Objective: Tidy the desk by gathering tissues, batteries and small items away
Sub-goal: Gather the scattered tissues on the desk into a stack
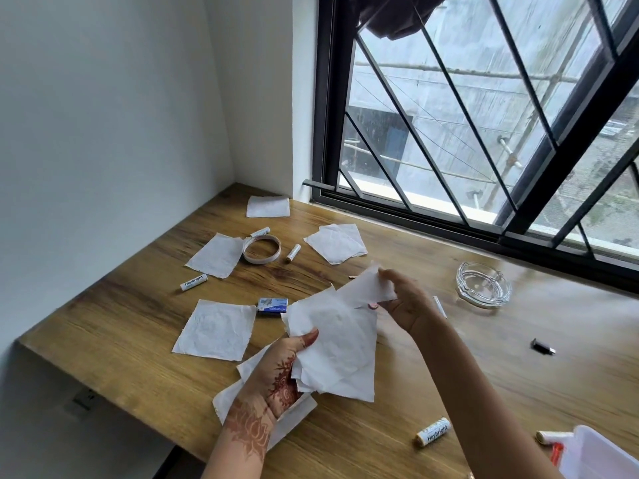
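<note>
A wooden desk [397,402] with a strong grain fills a corner between a white wall and a black-framed barred window [484,133]. Nearest, at the lower right edge, sits the corner of a white plastic container [601,454], with a Heybright battery [434,432] lying on the wood just left of it.

The left hand [276,378], patterned with henna, is raised over the desk's front edge, palm turned inward, thumb pressed on top of a stack of tissues [335,347] and the fingers closed beneath it. More tissue lies flat under that wrist. The right hand [408,302] reaches across from the right, fingertips pinched on a single tissue [366,288] that overlaps the stack's far edge.

Beyond the hands lie a flat tissue [216,330], a small blue box [273,305], another battery [193,282], a tape ring [261,249] and, to the right, a glass ashtray [483,284]. A further tissue [268,206] rests in the far corner.
</note>
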